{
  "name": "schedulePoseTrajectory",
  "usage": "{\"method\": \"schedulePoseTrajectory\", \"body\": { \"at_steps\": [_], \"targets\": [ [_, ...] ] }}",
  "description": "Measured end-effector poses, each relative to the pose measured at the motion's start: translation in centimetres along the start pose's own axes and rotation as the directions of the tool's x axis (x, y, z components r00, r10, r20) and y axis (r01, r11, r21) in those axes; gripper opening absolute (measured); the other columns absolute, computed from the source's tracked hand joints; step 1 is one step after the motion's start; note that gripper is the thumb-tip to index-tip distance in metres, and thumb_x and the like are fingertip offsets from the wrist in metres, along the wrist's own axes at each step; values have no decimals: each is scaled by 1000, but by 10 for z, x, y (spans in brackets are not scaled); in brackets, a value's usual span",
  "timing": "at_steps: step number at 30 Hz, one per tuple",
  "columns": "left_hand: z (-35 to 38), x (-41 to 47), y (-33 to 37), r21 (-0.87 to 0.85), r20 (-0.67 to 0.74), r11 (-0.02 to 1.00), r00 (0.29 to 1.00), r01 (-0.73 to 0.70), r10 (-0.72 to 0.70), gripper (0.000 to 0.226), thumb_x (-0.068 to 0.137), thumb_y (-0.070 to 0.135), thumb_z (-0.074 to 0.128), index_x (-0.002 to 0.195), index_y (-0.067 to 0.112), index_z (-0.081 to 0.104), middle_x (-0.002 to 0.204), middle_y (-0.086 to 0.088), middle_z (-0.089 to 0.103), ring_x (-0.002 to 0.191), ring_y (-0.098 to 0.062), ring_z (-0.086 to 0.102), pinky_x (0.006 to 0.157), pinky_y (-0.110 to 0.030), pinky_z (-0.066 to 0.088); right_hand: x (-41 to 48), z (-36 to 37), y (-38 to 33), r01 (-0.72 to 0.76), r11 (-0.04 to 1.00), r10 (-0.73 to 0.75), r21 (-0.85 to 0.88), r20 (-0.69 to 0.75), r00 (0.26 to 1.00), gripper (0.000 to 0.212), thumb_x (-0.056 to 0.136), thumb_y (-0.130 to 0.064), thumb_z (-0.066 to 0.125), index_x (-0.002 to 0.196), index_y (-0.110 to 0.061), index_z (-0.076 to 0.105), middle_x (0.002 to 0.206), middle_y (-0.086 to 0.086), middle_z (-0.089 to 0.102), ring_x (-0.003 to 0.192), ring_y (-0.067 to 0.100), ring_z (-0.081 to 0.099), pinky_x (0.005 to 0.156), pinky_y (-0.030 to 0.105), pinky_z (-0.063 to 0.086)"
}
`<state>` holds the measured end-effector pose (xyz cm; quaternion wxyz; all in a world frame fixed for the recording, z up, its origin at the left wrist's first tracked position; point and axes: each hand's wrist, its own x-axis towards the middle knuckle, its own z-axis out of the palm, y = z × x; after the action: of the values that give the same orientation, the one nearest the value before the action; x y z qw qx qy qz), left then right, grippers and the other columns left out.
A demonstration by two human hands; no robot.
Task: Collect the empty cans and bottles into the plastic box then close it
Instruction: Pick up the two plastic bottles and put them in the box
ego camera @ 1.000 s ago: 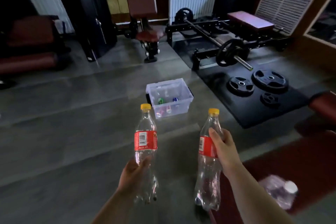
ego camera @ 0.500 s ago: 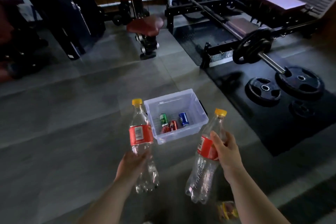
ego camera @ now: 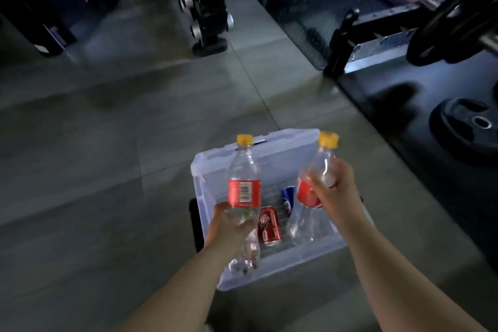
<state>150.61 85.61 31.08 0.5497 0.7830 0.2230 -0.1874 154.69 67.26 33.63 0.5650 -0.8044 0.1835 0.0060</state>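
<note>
A clear plastic box [ego camera: 275, 143] stands open on the grey floor right below me. Inside lie a red can [ego camera: 268, 226] and a blue can [ego camera: 287, 198]. My left hand [ego camera: 229, 226] grips the lower body of an empty clear bottle [ego camera: 244, 170] with a red label and yellow cap, held upright over the box's left side. My right hand [ego camera: 334, 194] grips a second empty bottle [ego camera: 320, 164] of the same kind around its label, tilted over the box's right side. The box's lid is not in view.
A black rubber mat [ego camera: 404, 105] with a weight plate [ego camera: 469, 127] lies to the right. A barbell rack frame [ego camera: 350, 43] stands at the far right, a bench base with wheels [ego camera: 210, 24] straight ahead. Grey floor tiles [ego camera: 94, 143] spread to the left.
I have come up to the box, which now lies directly under my hands. Both bottles have moved forward over the box's opening, still held in the same hands.
</note>
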Motion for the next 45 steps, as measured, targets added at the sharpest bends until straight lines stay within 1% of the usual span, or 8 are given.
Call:
{"method": "schedulePoseTrajectory", "body": {
  "at_steps": [4,9,21,26,32,37,41,45],
  "targets": [
    [50,102,-67,145,34,987,997,-76,72,41,71,26,71,98,20,40,96,2,48,90,-17,50,74,-24,35,65,66,100,-87,992,87,-96,-7,996,46,76,-21,67,115,-12,44,79,-10,46,64,0,45,45,0,35],
    [87,177,-142,312,100,950,993,33,-68,61,72,30,68,121,8,39,119,-8,55,106,-27,56,85,-31,45,112,113,192,-184,939,217,-291,88,972,33,77,-27,64,98,-18,40,67,-4,50,54,11,50,55,17,46],
    [94,215,-160,562,66,812,970,158,-234,66,75,30,63,129,9,31,131,-15,41,115,-32,49,99,-42,45,140,158,226,-190,777,380,-600,208,901,48,84,-36,49,121,-8,38,119,15,44,104,33,50,90,48,47],
    [97,220,-158,687,17,711,975,150,-221,79,76,35,62,137,14,16,140,-13,28,127,-32,34,103,-42,37,145,168,233,-150,646,435,-749,198,878,49,86,-16,50,132,-15,33,139,19,28,125,40,33,98,48,44],
    [96,227,-168,847,44,531,991,31,-128,99,76,59,50,142,15,-9,155,-13,6,140,-32,14,113,-45,18,146,168,240,-174,633,445,-755,171,879,66,88,-45,35,142,-15,10,148,19,22,134,37,23,106,49,28],
    [90,225,-153,750,-17,661,997,-34,72,85,76,58,49,141,17,14,152,-11,19,138,-29,20,112,-41,19,137,154,227,-193,745,329,-639,100,939,55,85,-35,47,133,-11,30,134,17,44,121,34,43,97,47,40],
    [72,183,-123,489,-39,868,993,-82,116,37,80,33,56,114,20,54,119,-6,60,94,-19,51,80,-30,39,105,123,193,-271,815,327,-513,22,945,32,83,-13,50,115,-8,49,111,13,62,92,27,58,72,31,44],
    [47,122,-71,328,33,937,992,-124,120,13,84,31,53,94,28,60,93,-1,65,73,-10,53,62,-21,36,62,80,137,-326,803,329,-499,-86,940,25,85,-13,44,106,-11,57,103,16,68,91,30,62,67,27,34]
  ]
}}
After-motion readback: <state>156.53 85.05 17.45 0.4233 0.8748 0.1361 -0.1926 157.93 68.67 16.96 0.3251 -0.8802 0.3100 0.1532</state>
